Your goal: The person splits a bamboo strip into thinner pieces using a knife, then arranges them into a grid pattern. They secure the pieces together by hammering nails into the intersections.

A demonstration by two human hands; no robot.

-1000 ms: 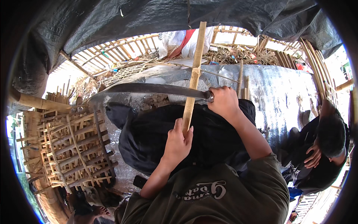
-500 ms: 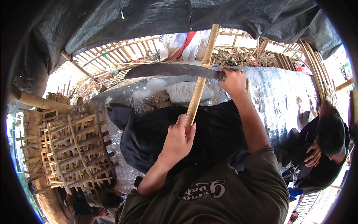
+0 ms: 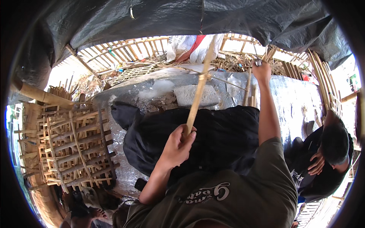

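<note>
While the left hand [image 3: 178,146] grips the bamboo strip [image 3: 198,91] low, over the black cloth [image 3: 213,140], it looks light, stiff, splintery; the right hand [image 3: 262,70], raised beyond the cloth, closes on something unclear.

A dark tarpaulin roof [image 3: 182,19] hangs overhead, bamboo lattice walls [image 3: 125,49] let bright daylight through, stacked bamboo crates [image 3: 64,144] stand at the left, and silver sheeting [image 3: 296,102] covers the ground
</note>
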